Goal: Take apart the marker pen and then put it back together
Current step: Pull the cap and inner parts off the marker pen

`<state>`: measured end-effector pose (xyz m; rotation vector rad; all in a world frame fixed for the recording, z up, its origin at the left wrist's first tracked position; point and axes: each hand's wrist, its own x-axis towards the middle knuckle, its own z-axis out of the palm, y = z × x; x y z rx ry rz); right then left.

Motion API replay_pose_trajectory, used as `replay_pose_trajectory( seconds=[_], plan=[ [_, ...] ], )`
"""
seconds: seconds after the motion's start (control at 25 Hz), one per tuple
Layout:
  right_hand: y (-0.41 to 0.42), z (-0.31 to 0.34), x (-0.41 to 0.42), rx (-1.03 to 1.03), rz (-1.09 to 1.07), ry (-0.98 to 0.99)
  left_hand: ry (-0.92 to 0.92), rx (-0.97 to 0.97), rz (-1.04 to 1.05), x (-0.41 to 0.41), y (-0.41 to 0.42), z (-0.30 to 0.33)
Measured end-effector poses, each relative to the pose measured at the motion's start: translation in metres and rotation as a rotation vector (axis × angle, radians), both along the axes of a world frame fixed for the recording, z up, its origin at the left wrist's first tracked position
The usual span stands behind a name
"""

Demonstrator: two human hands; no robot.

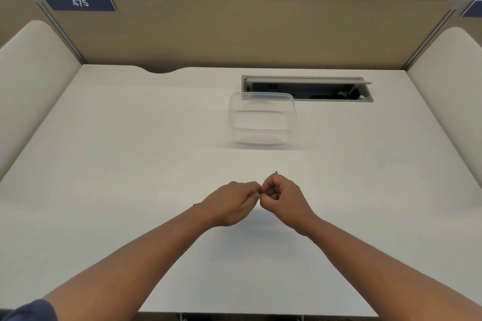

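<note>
Both of my hands meet over the middle of the white desk [130, 164], fists closed around the marker pen. The marker pen [276, 172] is almost wholly hidden; only a dark tip pokes out above my right hand [283, 197], and a small dark end shows at the wrist side of my left hand [230, 203]. The knuckles of the two hands touch at the centre. I cannot tell whether the pen is in one piece or pulled apart.
A clear plastic container [262, 117] stands on the desk beyond my hands. Behind it is an open cable hatch [307, 88] set in the desktop. Beige partition walls close off the back and both sides.
</note>
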<state>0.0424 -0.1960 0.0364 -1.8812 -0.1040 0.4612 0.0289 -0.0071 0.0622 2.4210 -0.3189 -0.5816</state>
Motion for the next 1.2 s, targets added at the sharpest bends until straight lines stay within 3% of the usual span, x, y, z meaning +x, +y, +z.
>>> replay_pose_trajectory(
  seconds=[0.28,0.4,0.56,0.72,0.8,0.92,1.2],
  plan=[
    [0.008,-0.002,-0.007,0.143,-0.015,0.285,0.105,-0.466,0.323,0.003,-0.011,0.005],
    [0.013,0.002,-0.007,0.146,-0.016,0.288,0.173,-0.652,0.448,0.004,-0.014,0.007],
    [0.012,0.005,-0.002,0.151,-0.024,0.228,0.16,-0.745,0.558,0.005,-0.009,0.001],
    [0.005,0.007,0.003,-0.14,0.105,-0.019,0.159,-0.69,0.538,0.003,0.004,-0.004],
    [0.003,0.007,0.005,-0.282,0.197,-0.127,0.123,-0.528,0.429,0.002,0.01,-0.005],
    [0.003,0.01,0.008,-0.459,0.289,-0.184,0.045,-0.248,0.234,0.0,0.015,-0.004],
    [0.006,0.015,0.016,-0.696,0.424,-0.247,-0.034,-0.016,-0.016,0.001,0.012,0.001]
  ],
)
